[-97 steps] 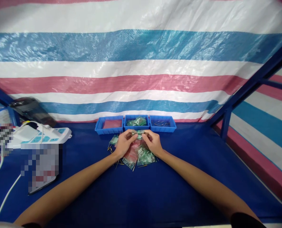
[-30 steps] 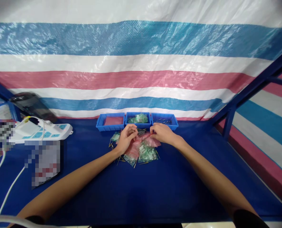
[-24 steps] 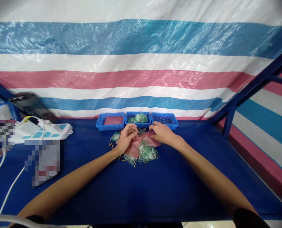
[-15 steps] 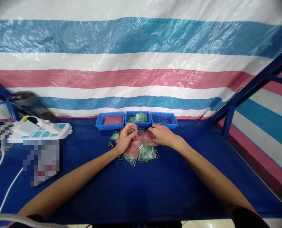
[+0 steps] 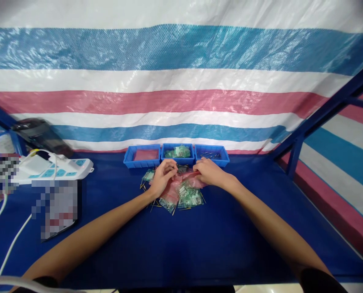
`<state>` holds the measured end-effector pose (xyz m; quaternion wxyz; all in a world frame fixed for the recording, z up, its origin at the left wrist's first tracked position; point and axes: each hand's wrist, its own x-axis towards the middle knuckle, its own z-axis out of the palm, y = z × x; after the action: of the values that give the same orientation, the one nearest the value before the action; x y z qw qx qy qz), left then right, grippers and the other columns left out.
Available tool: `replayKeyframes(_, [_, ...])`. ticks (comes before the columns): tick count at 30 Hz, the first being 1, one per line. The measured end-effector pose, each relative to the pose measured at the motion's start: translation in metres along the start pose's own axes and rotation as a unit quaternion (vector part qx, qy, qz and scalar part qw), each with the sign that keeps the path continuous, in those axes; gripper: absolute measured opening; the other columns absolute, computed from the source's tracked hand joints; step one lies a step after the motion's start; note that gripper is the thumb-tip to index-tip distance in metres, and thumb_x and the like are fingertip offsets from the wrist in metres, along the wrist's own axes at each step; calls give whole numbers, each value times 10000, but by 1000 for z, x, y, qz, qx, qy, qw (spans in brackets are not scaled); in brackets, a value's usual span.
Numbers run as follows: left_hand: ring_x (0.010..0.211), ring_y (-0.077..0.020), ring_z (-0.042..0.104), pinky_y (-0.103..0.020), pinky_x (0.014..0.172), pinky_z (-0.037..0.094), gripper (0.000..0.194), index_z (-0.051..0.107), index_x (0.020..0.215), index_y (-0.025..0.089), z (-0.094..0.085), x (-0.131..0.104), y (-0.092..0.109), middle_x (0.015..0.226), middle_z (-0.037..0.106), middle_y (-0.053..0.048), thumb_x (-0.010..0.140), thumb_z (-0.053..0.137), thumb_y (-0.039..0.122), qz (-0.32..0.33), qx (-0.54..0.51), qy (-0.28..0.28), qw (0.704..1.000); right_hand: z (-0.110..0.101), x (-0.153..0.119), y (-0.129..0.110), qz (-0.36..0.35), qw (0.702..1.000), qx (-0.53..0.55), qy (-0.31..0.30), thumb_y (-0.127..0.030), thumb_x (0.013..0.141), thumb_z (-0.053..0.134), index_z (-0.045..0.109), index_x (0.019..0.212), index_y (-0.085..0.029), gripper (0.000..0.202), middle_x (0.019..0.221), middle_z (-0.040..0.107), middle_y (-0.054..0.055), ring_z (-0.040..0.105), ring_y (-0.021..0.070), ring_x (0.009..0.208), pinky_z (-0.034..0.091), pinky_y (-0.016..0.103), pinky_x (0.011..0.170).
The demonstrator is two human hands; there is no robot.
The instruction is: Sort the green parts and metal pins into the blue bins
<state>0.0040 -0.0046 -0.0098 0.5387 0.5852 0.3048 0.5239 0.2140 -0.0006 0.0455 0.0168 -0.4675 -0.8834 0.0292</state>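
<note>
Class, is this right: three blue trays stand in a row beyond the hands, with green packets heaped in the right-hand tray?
No: the head view shows the heaped green packets in the middle tray; the right-hand tray holds thin dark pieces. The rest stands.

No lettering, brand, number or sign can be read. Any print on the packets point(image 5: 191, 198) is too small to tell, likewise on the power strip point(image 5: 68, 173); coarse pixelation covers the flat item point(image 5: 61, 207) at left.
</note>
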Motion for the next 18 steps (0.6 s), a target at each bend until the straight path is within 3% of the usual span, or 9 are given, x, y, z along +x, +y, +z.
replayKeyframes(3, [657,-111,555,-221,566,435,224,523,1007,174,0,0,-1,871,557,-14,815,634,208,0,0,-1,1000,-2,-1,3,2,999,19,28,-70,729,610,659,748,-161,105,806,641,83,541,206,800,335,312,692])
replayKeyframes(9, [677,-113,558,-219,578,443,216,535,1005,179,0,0,1,894,560,-21,823,637,236,2,3,5,1000,-24,-10,6,38,995,91,30,-93,735,614,636,745,-182,92,639,597,13,492,134,598,256,273,555])
replayKeyframes(14, [784,-142,571,-229,617,474,423,531,1208,206,2,0,4,1073,576,-70,821,661,314,-11,33,21,999,-39,-14,2,45,973,189,125,-144,764,627,601,761,-177,42,649,581,-15,485,114,585,295,253,556])
replayKeyframes(18, [884,-188,593,-251,670,486,480,545,1231,187,4,-1,5,1102,626,-83,802,686,348,-21,40,26,999,-29,-7,-4,21,927,308,212,-195,790,631,609,823,-183,42,715,600,-19,514,117,645,376,253,623])
